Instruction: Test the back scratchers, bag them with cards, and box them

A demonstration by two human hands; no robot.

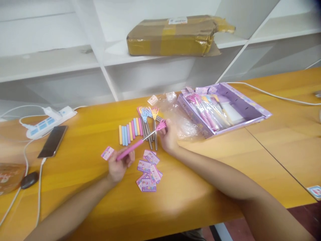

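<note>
A back scratcher with a pink handle (130, 149), a thin metal rod and a pink claw head slants up to the right between my hands. My left hand (119, 165) is closed around the handle end. With its fingers pinched, my right hand (170, 136) grips the claw head. Behind the scratcher lie metal rods with claw heads (144, 115) in blue, yellow and pink. Beside them is a row of coloured handles (129, 132) in yellow, blue, purple and pink. Printed cards (148, 188) are spread between my forearms, and another card (107, 153) lies by my left hand.
A purple display box (247, 100) with bagged back scratchers stands at the right. Clear plastic bags (184, 124) lie beside it. At the left are a power strip (51, 122), a phone (53, 142), a black mouse (29, 180) and cables. A taped carton (170, 36) sits on the shelf.
</note>
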